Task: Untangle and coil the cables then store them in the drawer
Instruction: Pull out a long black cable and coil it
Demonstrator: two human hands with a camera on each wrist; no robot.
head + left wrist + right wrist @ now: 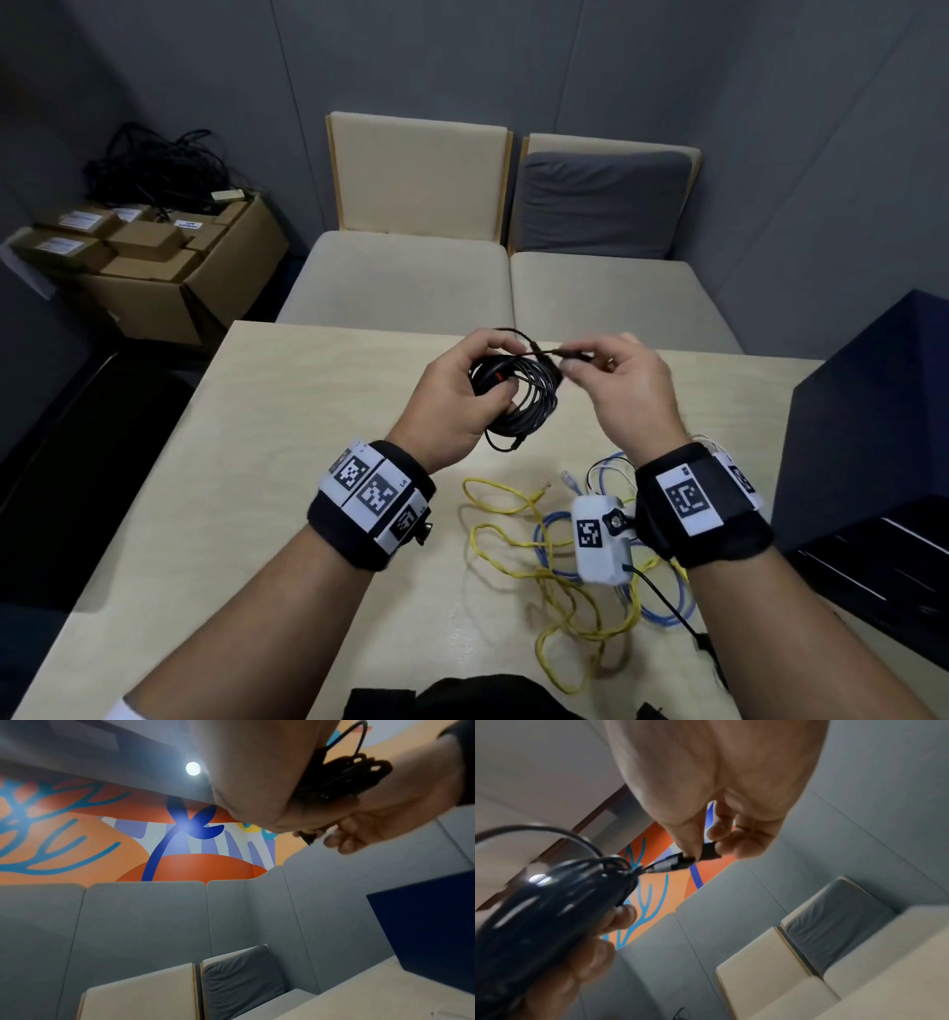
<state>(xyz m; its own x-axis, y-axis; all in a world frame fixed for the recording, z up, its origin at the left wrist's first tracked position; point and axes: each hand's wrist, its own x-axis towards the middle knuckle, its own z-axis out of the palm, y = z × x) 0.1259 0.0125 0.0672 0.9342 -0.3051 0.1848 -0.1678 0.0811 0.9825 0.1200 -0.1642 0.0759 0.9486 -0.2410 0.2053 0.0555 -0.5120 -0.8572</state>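
Note:
A black cable coil (529,395) (539,902) (347,776) hangs above the far middle of the table (287,462). My left hand (462,390) grips the coil's left side with curled fingers. My right hand (611,375) (706,845) pinches the cable's black plug end (567,353) (693,858) just right of the coil, thumb against fingertips. A tangled yellow cable (544,575) and a blue cable (662,606) lie loose on the table below my right wrist, with a white cable (606,467) among them.
A dark blue cabinet (873,437) stands at the table's right edge. Two beige seats (411,272) sit beyond the far edge, one with a grey cushion (601,205). Cardboard boxes (154,267) with black cables on top stand at far left.

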